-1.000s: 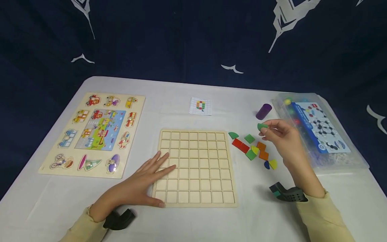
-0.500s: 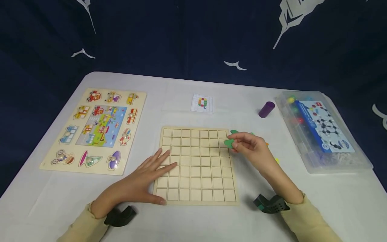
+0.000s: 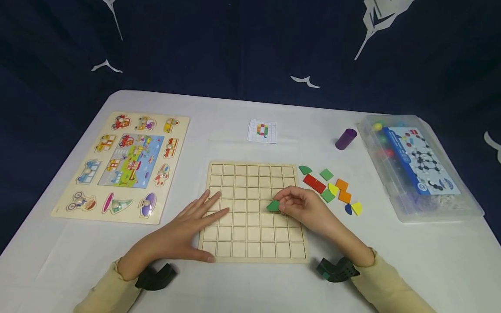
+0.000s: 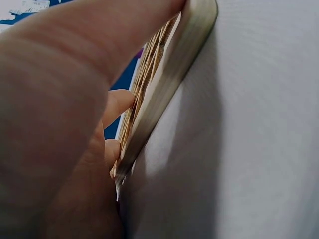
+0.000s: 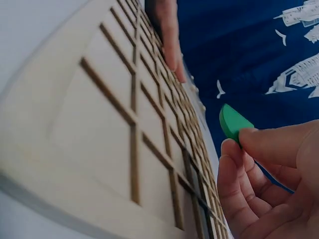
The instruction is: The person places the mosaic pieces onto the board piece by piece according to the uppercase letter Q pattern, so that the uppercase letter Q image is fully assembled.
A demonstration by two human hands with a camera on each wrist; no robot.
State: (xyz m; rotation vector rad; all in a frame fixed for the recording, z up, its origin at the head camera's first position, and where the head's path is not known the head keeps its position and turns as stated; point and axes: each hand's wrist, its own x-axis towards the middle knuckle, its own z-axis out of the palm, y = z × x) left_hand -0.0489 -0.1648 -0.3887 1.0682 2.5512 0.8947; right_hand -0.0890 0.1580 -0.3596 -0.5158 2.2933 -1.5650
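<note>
A wooden grid board (image 3: 250, 260) lies in the middle of the white table, its square cells bare of pieces. My left hand (image 3: 184, 234) rests on its left edge with the fingers spread, the thumb at the near left corner. Over the right half of the board, my right hand (image 3: 305, 208) pinches a green quarter-circle piece (image 3: 272, 206) between thumb and fingers. In the right wrist view the green piece (image 5: 234, 123) stands up from the fingertips, its curved edge facing the board.
Right of the board lie loose red pieces (image 3: 314, 183), orange squares (image 3: 342, 184), and green, yellow and blue ones. A small pattern card (image 3: 262, 131) is behind the board. A purple cylinder (image 3: 346, 139) and a clear plastic box (image 3: 395, 208) stand right; a picture puzzle (image 3: 164, 208) lies left.
My right hand has carried the green quarter-circle piece leftward and nearer, from beside the plastic box to over the board. My left hand has stayed on the board's left edge.
</note>
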